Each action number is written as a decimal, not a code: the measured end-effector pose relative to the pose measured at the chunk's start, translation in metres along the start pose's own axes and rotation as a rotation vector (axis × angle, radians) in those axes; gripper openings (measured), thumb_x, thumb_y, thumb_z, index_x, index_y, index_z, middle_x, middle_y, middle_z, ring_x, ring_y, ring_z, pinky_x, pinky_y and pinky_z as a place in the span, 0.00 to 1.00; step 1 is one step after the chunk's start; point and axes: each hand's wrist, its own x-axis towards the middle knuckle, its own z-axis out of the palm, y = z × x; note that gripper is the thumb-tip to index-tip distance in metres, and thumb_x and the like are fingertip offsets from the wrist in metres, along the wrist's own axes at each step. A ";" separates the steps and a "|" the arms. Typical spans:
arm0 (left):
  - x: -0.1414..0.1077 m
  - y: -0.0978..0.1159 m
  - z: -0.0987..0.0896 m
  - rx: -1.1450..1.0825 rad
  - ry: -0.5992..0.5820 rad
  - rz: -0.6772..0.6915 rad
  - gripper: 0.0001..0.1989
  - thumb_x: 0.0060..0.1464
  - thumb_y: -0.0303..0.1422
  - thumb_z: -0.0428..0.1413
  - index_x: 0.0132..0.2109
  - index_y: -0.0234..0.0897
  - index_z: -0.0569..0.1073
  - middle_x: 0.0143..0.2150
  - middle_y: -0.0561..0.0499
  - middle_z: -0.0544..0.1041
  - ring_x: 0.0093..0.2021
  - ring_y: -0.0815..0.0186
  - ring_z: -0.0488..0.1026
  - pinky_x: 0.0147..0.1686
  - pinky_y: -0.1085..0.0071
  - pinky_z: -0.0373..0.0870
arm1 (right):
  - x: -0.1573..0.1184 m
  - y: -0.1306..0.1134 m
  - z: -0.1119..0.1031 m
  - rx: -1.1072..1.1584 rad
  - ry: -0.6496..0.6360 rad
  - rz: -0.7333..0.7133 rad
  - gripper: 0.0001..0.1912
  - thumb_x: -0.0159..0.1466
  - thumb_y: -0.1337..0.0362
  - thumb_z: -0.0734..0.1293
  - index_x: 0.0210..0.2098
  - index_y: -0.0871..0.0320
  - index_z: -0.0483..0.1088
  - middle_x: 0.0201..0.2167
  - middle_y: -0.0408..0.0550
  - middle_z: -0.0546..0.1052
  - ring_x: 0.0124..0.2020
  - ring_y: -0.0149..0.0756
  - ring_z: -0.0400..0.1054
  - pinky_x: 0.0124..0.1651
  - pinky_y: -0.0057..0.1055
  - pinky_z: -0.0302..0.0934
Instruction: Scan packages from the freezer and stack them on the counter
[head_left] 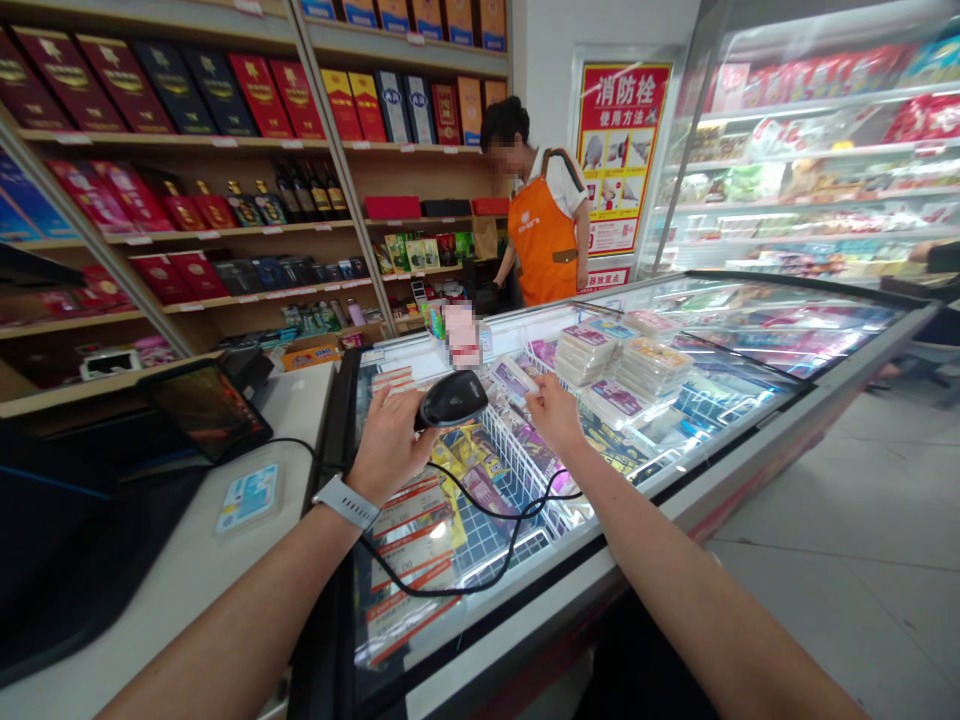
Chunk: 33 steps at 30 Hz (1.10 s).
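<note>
My left hand [391, 440], with a pale watch band at the wrist, is wrapped round a black barcode scanner [452, 400] above the freezer's glass top. The scanner's head points right, and its black cable [514, 540] loops over the glass. Just right of it, my right hand [553, 412] pinches the near right end of a flat white package with a purple label [514, 380]. Stacks of similar flat packages [585, 352] lie on the glass beyond my right hand. Colourful packets [480, 475] show in wire baskets under the glass.
A white counter [296, 500] at the left bears a blue-labelled package [249, 497] and a dark screen [206, 405]. Behind the freezer [510, 620] stands a person in an orange apron [541, 240]. Shelves of boxes and bottles [187, 140] line the back; a refrigerated display [817, 150] is at right.
</note>
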 end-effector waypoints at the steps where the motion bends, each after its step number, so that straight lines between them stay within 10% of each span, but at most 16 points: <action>1: 0.000 0.000 0.001 0.002 0.000 -0.001 0.17 0.59 0.36 0.51 0.53 0.36 0.71 0.48 0.42 0.79 0.52 0.53 0.74 0.64 0.51 0.55 | 0.000 0.000 0.000 0.000 -0.001 0.000 0.12 0.64 0.63 0.61 0.47 0.55 0.65 0.32 0.46 0.79 0.36 0.44 0.76 0.42 0.36 0.65; 33: 0.002 0.004 -0.001 -0.048 0.006 0.009 0.20 0.57 0.32 0.51 0.56 0.35 0.70 0.52 0.42 0.78 0.55 0.54 0.73 0.60 0.54 0.60 | -0.001 -0.003 -0.003 0.012 -0.008 0.020 0.13 0.64 0.63 0.62 0.48 0.56 0.64 0.33 0.46 0.80 0.37 0.44 0.76 0.43 0.36 0.64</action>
